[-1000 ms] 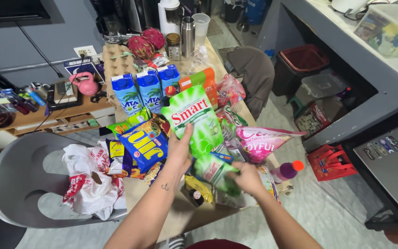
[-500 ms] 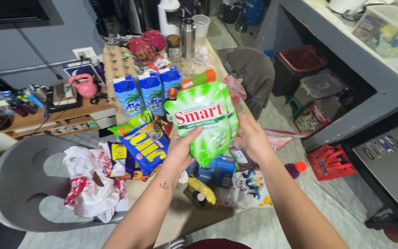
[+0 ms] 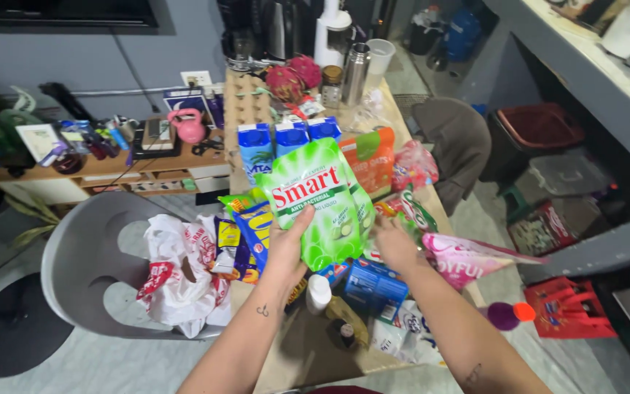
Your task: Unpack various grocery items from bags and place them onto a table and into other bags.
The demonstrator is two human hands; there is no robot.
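Note:
My left hand [image 3: 289, 248] grips the lower left of a green and white refill pouch [image 3: 319, 197], held upright over the cluttered table [image 3: 293, 354]. A second green pouch shows just behind its right edge. My right hand [image 3: 395, 244] hovers low to the right of the pouches with fingers spread, not clearly touching them. Under my hands lie a blue snack bag [image 3: 257, 230], a blue box [image 3: 373, 288], a small white bottle [image 3: 319, 292] and a pink pouch [image 3: 468, 255].
Three blue cartons [image 3: 289, 138], an orange pack [image 3: 373, 157], dragon fruits [image 3: 293, 76] and a steel flask [image 3: 356, 66] stand farther back. A grey chair [image 3: 82, 255] on the left carries a white plastic bag [image 3: 180, 277]. A purple bottle [image 3: 508, 315] sits at the table's right edge, above a red crate [image 3: 566, 310].
My right hand picked up a second green pouch, brought it against the first, then came off and dropped to the right. The camera view shifted left.

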